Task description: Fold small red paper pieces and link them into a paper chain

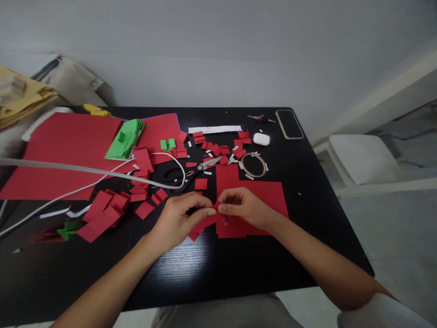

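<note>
Red paper, one small piece (216, 206) pinched in the grip of both left hand (179, 218) and right hand (247, 208), just below centre, looks mid-fold. Folded pieces (102, 214), apparently finished, pile lower left; flat sheets (269, 196) right of centre seem unworked.

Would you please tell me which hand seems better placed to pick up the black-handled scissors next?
Probably the left hand: the scissors lie just beyond it, handles on its side, while the right hand is farther off. Both pinch red paper, so the left would first need to let go.
</note>
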Available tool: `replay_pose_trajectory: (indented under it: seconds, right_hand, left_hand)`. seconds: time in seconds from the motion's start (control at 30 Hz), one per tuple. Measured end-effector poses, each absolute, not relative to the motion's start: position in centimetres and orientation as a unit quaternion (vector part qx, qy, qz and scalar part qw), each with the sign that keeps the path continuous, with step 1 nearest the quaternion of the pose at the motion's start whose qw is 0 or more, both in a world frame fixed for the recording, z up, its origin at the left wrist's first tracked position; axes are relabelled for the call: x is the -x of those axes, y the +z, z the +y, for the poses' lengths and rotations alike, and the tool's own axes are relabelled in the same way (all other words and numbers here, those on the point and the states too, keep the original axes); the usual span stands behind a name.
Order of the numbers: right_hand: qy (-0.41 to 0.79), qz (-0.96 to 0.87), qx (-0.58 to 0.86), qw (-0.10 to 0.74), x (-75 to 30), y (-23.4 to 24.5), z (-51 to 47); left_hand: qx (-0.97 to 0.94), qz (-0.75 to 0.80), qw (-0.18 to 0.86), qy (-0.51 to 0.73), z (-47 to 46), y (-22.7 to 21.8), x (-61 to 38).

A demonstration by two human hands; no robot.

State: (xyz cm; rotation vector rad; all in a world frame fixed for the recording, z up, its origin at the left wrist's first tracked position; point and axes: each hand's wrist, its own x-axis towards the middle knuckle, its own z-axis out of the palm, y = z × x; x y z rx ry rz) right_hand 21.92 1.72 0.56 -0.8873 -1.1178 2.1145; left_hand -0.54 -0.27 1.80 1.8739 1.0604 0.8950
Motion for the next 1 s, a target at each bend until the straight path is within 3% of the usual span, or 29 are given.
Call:
replay_pose_trajectory:
  seconds: [1.0]
  right_hand:
    - [0.773,-0.446,0.334,0.302,-21.86,0.75,1.69]
  left_hand:
    - [-0.738,0.403,0.412,0.352,-0.30,1.91,0.53]
